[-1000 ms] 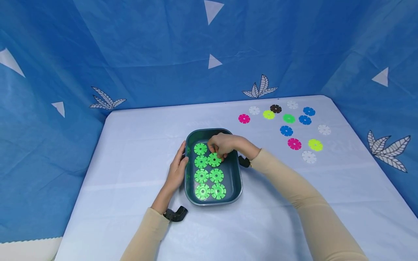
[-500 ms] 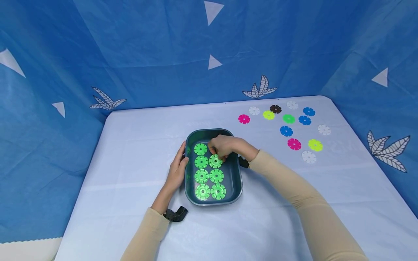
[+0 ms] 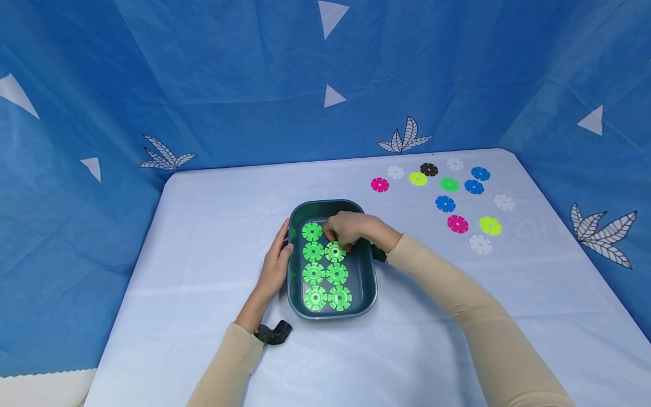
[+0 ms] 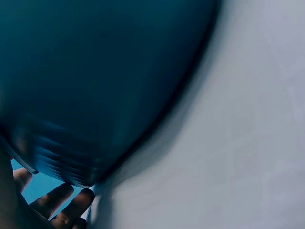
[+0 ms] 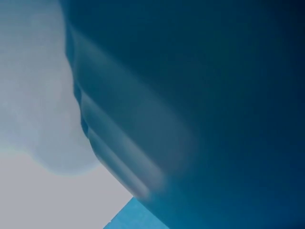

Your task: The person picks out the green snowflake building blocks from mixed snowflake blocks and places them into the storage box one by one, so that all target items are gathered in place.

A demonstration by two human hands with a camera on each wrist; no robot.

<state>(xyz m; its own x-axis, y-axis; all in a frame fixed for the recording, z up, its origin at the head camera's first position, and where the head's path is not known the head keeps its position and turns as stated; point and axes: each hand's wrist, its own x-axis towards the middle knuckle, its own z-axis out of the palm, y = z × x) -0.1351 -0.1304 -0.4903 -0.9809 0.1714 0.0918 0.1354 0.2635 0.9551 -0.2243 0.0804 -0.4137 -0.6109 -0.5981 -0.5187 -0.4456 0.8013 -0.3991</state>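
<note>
A dark teal tray [image 3: 371, 282] stands on the table, with several green notched building discs [image 3: 313, 273] laid in two columns inside. My left hand [image 3: 276, 265] rests along the tray's left wall, fingers fairly straight outside and thumb at the rim. In the left wrist view its fingers [image 4: 71, 207] show beside the outer wall. Inside the tray, my right hand [image 3: 348, 227] has curled fingers on the upper right edge of one green disc [image 3: 335, 252], in the right column. The hand covers part of that disc. The right wrist view shows only the tray's outer wall [image 5: 190, 119].
Loose discs lie at the back right of the white-covered table [image 3: 203, 237]: pink [image 3: 458, 224], blue [image 3: 445, 204], yellow [image 3: 490, 225], white [image 3: 480, 244], black [image 3: 429, 169] and one green [image 3: 449, 185]. A blue curtain [image 3: 254, 85] hangs behind the table.
The disc at my right hand's fingers has shifted slightly right and down and lies flatter. The right hand has lowered a little with it; the left hand and tray have stayed put.
</note>
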